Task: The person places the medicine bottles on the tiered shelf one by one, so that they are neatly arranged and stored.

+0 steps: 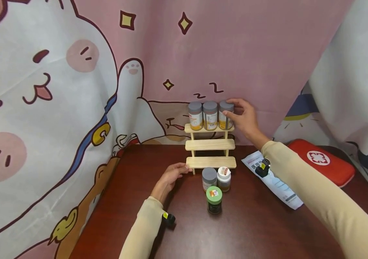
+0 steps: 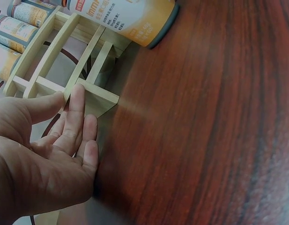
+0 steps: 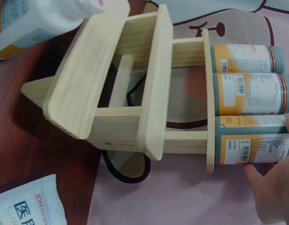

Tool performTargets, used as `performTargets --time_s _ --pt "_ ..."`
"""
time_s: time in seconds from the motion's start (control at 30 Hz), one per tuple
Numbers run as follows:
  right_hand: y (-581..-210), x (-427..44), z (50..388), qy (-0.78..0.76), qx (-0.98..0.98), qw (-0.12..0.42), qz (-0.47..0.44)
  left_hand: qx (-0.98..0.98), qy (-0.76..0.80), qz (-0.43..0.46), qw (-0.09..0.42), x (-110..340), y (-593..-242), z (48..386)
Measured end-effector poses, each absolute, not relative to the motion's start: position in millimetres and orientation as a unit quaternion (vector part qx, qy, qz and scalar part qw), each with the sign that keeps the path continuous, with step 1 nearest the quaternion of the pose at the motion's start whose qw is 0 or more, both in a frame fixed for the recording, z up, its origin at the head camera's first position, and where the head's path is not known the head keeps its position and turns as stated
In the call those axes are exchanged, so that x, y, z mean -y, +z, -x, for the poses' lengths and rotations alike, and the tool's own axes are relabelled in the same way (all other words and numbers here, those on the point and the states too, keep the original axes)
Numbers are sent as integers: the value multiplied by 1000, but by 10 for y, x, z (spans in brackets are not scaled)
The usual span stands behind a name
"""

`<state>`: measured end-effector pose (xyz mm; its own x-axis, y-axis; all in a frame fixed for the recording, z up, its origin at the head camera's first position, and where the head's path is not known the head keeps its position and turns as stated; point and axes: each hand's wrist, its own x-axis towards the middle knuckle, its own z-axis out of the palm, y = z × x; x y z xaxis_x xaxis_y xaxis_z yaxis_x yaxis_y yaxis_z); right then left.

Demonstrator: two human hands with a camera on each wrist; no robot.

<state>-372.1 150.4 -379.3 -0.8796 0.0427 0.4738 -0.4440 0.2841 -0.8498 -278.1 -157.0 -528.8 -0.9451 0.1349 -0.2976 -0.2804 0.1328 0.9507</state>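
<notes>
Grey-lidded jar (image 1: 225,123), pinched in the right hand (image 1: 245,117), stands rightmost atop the three-tier wooden rack (image 1: 210,145), whose lowest step the left hand (image 1: 171,175) grips. Placing seems nearly finished; next calls for gentle release.

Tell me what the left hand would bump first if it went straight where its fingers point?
The left hand would meet the lowest step of the wooden shelf, at its left end. The thumb and forefinger seem to pinch it, though exact contact is unclear.
</notes>
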Motion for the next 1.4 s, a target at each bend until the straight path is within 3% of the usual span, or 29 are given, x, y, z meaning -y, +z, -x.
performTargets --time_s 0.2,0.53,0.93,1.2,1.4 --pt "-3866 -1493 3686 551 786 234 -154 -735 658 52 157 1581 -5281 2791" --pt "-3873 -1564 3327 544 792 202 -188 -735 659 40 153 1574 -5289 2791" --pt "-3938 -1453 2697 544 814 100 -180 -736 656 44 161 1575 -5278 2806" --pt "-4006 -1422 2327 577 793 -14 -195 -736 657 40 161 1570 -5276 2800" --pt "-4048 -1448 2141 583 786 -52 -199 -735 658 39 160 1579 -5287 2808"
